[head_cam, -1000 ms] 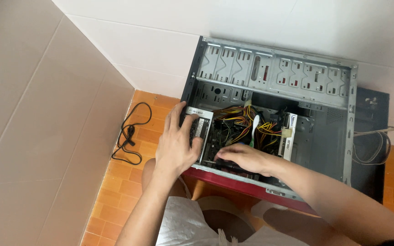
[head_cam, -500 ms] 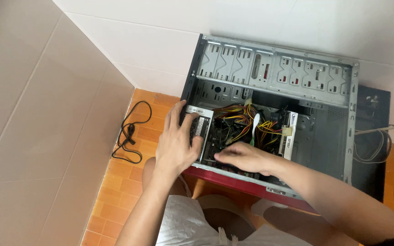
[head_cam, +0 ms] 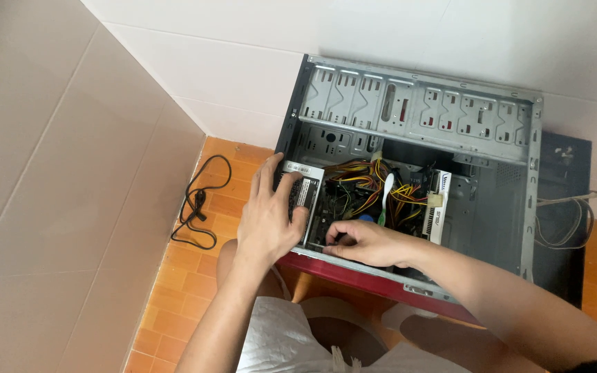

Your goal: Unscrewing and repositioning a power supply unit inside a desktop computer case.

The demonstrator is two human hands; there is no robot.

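Observation:
An open grey computer case [head_cam: 533,179] lies on its side on the orange tiled floor, its red front edge toward me. My left hand [head_cam: 267,214] grips the power supply box [head_cam: 304,188] at the case's left end, fingers wrapped over its top. My right hand [head_cam: 364,242] reaches over the near rim into the case, fingertips pinched at something small beside the power supply; what it pinches is hidden. A bundle of yellow, red and black wires [head_cam: 374,186] fills the middle, with a white card [head_cam: 440,207] standing to the right.
A black power cord [head_cam: 198,204] lies coiled on the floor left of the case. White tiled walls close in at the left and behind. A dark side panel [head_cam: 564,221] and grey cables [head_cam: 564,224] sit to the right. My knees are below the case.
My right hand has shifted slightly left along the near rim toward the power supply. My left hand stays on the power supply.

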